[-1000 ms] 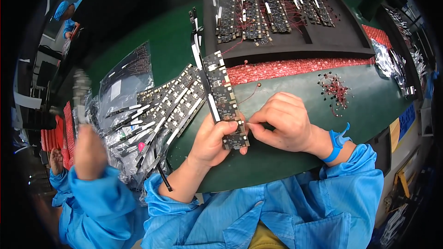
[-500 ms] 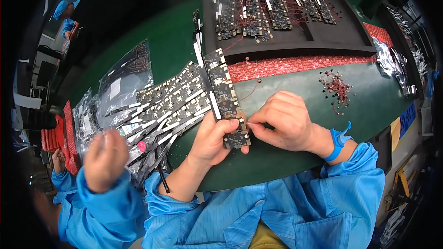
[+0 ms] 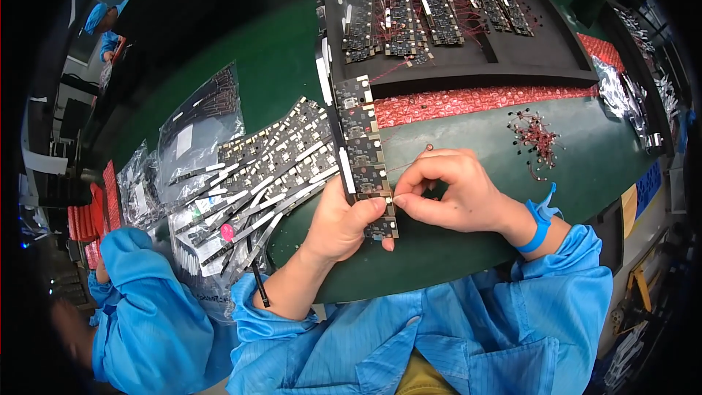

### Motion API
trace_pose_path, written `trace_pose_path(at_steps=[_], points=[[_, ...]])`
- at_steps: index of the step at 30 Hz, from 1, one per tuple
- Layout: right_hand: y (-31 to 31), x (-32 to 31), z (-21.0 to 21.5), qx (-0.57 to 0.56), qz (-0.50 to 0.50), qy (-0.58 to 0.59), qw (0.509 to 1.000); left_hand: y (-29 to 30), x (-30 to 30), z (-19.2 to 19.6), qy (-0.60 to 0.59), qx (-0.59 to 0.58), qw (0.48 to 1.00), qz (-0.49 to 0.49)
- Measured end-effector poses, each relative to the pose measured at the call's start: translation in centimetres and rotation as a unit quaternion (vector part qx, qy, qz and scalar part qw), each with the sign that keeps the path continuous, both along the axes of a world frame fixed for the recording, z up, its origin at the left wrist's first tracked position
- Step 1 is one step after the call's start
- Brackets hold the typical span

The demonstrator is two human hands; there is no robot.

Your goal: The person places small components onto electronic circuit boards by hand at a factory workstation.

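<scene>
My left hand (image 3: 340,223) grips the lower end of a long black circuit board panel (image 3: 360,139), thumb on its face. The panel stands tilted above the table, with black and white flat cables along its left side. At its right edge, my right hand (image 3: 450,190) is closed in a pinch; what lies between the fingertips is too small to make out. A thin red wire with a small round end (image 3: 429,148) sticks out from the panel just above my right hand. Left of the panel lies a pile of similar circuit boards (image 3: 281,139) with flat cables.
A black tray (image 3: 475,69) at the back holds wired boards. Red bubble wrap (image 3: 439,106) lies along its front. A heap of small red-wired parts (image 3: 535,139) is at right. Clear plastic bags (image 3: 201,117) lie at left, near a co-worker's blue sleeve (image 3: 150,307).
The panel has shifted slightly right and stands more upright. My right hand stays pinched at its edge. The co-worker's raised hand at left has dropped out of sight behind the sleeve.
</scene>
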State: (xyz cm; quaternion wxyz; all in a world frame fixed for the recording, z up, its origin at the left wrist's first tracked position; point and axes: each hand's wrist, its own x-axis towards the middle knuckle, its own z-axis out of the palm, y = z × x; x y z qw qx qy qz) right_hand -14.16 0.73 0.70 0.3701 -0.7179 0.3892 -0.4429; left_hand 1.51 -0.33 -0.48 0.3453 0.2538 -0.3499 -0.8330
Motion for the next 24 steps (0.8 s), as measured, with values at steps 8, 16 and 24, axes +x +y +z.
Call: trace_pose_path(at_steps=[8,16,24], points=[[-0.07,-0.30,0.19,0.102,0.037,-0.027,0.994,-0.09,0.01,0.39,-0.037,-0.015,0.998,-0.037],[-0.55,-0.54,0.31,0.209,0.105,-0.060,0.971,-0.23,0.00,-0.01,-0.025,-0.025,0.998,-0.060],[-0.63,-0.67,-0.08,0.251,0.111,-0.101,0.956,-0.23,-0.28,-0.01,-0.022,0.006,0.998,-0.060]])
